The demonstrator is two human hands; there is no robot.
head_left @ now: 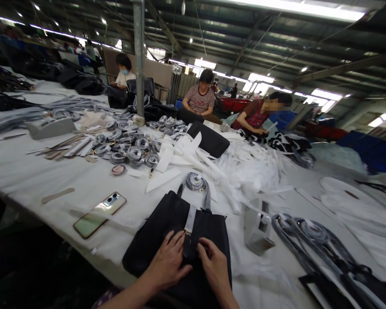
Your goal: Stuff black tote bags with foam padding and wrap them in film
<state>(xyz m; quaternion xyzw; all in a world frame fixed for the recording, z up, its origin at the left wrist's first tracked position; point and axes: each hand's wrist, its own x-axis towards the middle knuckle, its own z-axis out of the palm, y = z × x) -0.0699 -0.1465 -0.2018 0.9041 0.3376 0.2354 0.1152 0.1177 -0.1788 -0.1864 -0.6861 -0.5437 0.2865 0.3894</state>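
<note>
A black handbag point(154, 240) lies flat at the near edge of the white-covered table point(25, 176). A grey strap point(191, 216) runs down its middle from a coiled strap point(195, 181) at its top. My left hand point(167, 261) rests on the bag with fingers stretched out flat, just left of the strap's lower end. My right hand point(214, 262) sits on the bag to the right, its fingers curled and pinching at the strap end near a small metal clasp.
A phone point(99, 208) lies face down left of the bag. Several coiled grey straps point(128, 146) and white paper strips point(238, 167) cover the table's middle. A tape dispenser point(257, 227) and bundled straps point(318, 240) lie right. Three people work at the far side.
</note>
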